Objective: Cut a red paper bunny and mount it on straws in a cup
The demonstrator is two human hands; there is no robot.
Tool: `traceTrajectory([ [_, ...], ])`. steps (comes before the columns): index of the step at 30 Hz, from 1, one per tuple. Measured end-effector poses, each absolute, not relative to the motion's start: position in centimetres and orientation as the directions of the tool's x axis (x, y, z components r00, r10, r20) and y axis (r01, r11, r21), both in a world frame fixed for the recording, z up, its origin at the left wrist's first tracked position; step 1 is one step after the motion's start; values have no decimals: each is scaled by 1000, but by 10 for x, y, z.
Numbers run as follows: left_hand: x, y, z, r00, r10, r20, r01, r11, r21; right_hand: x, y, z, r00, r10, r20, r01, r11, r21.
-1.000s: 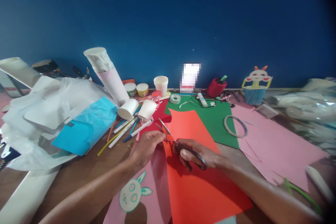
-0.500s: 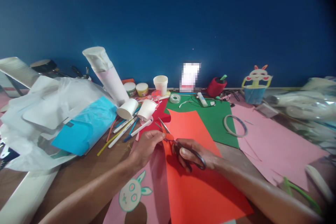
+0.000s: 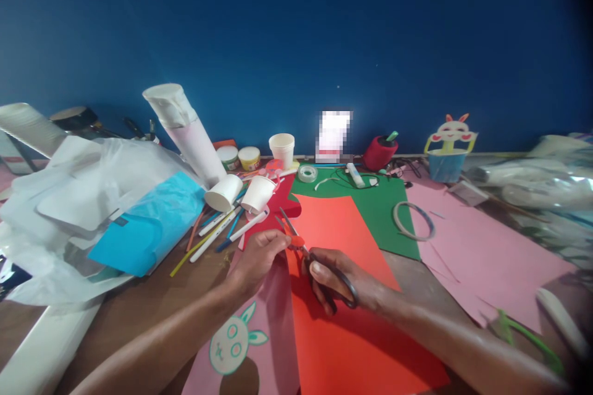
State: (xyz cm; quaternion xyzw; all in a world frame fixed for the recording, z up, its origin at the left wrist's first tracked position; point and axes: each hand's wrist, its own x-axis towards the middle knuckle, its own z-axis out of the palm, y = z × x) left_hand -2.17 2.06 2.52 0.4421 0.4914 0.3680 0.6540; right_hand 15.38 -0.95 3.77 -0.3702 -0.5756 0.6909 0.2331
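My left hand (image 3: 265, 252) pinches a small red paper piece (image 3: 295, 241) between thumb and fingers. Dark-handled scissors (image 3: 340, 278) are in my right hand (image 3: 334, 273), their blades apart and pointing up and left, right at the red piece. Both hands are above a large red-orange sheet (image 3: 365, 339). Left of that sheet, a bunny face (image 3: 229, 345) outlined in green lies on pink paper (image 3: 275, 327).
White cups (image 3: 258, 194) and several markers (image 3: 215, 234) lie left of centre. A plastic bag (image 3: 69, 197) fills the left side. Behind are green paper (image 3: 389, 222), a tape roll (image 3: 307, 173) and a blue cup (image 3: 446, 165) with a bunny figure. Pink sheets (image 3: 491, 247) lie right.
The view has shifted very slightly. My right hand and the scissors have tilted a little, with the handles slightly lower; my left hand keeps its pinch.
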Motion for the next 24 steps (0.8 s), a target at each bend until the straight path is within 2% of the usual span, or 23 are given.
traceTrajectory([
  [6, -24, 23, 26, 263, 905, -335, -69, 364, 929, 155, -9, 38, -627, 741, -240, 105, -224, -969],
  [11, -28, 27, 30, 281, 913, -295, -132, 342, 930, 157, -8, 42, -621, 742, -252, 132, -218, -967],
  [16, -28, 30, 27, 248, 903, -349, -15, 364, 931, 158, -8, 39, -632, 732, -255, 136, -218, -966],
  [24, -24, 26, 22, 229, 922, -312, -32, 327, 944, 153, -11, 26, -629, 746, -217, 86, -210, -974],
])
